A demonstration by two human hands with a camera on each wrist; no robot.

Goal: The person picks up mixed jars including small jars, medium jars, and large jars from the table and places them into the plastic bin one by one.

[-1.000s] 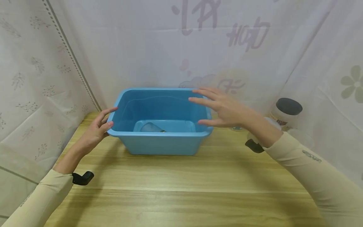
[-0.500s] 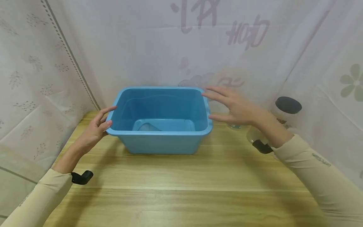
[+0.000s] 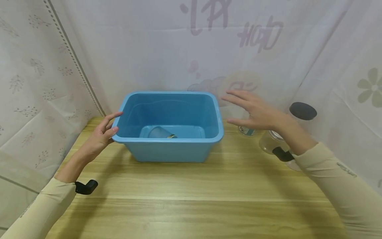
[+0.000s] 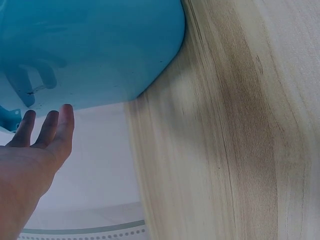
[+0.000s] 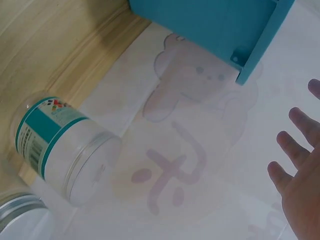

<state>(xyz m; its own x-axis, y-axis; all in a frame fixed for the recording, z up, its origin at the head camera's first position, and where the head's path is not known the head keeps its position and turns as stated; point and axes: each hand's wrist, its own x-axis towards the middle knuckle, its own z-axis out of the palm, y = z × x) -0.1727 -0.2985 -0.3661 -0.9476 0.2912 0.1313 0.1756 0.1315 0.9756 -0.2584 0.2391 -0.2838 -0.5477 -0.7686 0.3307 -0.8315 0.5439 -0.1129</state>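
L hand (image 3: pixel 101 134) has fingers parted, index tip & thumb tip resting on L rim of the blue tub (image 3: pixel 170 151), other fingers outside below that rim; can't tell if those touch the wall. R hand (image 3: pixel 258 114) is spread in mid-air, thumb well away from fingers, just beyond tub's R rim & apart from it.

Biggest thing: pale printed cloth (image 3: pixel 149 49) hung at back & both sides, w/ lettering, leaf sprigs + a flower. Next, wood-grain desk (image 3: pixel 191 199), yellowish. Tub sits upright toward rear of desk, L of ctr, open side up.

Beige sleeves (image 3: pixel 340 179) cover both forearms. Jars are grouped at R, partly behind R hand & forearm: black-lidded jar (image 3: pixel 302 111) farthest R; silver-lidded jar (image 3: pixel 267 142) nearer ctr, see-through; teal-labelled jar (image 5: pixel 52 135) btwn that one & tub, mostly hidden in head view, clearer in R wrist view.

See-through cup (image 3: pixel 159 132) lies on its side on tub floor, gold-ish band at R end, lower part cut off by front rim. Smallest: black wrist pieces (image 3: pixel 86 187), 1 per wrist.
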